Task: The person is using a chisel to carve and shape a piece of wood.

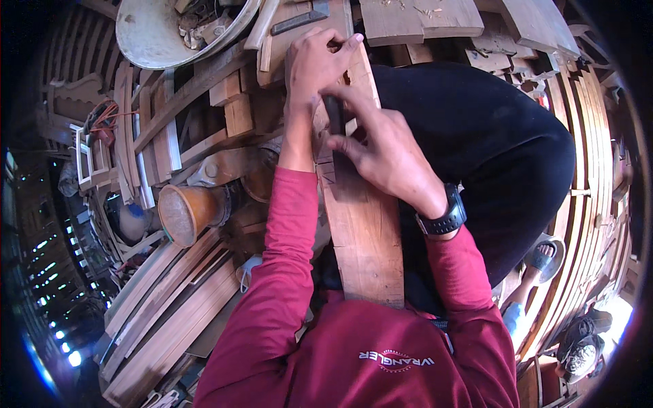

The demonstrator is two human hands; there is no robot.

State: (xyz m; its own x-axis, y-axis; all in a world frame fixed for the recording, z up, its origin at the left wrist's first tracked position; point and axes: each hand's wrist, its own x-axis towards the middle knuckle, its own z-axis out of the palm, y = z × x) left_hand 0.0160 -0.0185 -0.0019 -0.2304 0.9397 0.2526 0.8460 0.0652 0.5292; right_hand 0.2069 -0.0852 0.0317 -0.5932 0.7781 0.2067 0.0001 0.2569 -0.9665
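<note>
A long wooden board (364,245) runs from my waist away from me, between my arms. At its far part my left hand (314,68) is closed over it, fingers bent and thumb lying toward the right edge. My right hand (394,153), with a black watch (445,212) on the wrist, is just nearer. Its thumb and forefinger grip a dark flat bar (336,117) against the board's left side. The bar's far end lies close to my left wrist, and its exact kind is not clear. Pencil-like marks show on the board beside it.
A pale basin (170,41) with scraps stands at the far left, next to a metal square (299,22). Wood pieces (422,19) lie beyond. An orange-brown cup-shaped object (182,214) and stacked strips (177,306) are at left. Another person's sandalled foot (544,257) is at right.
</note>
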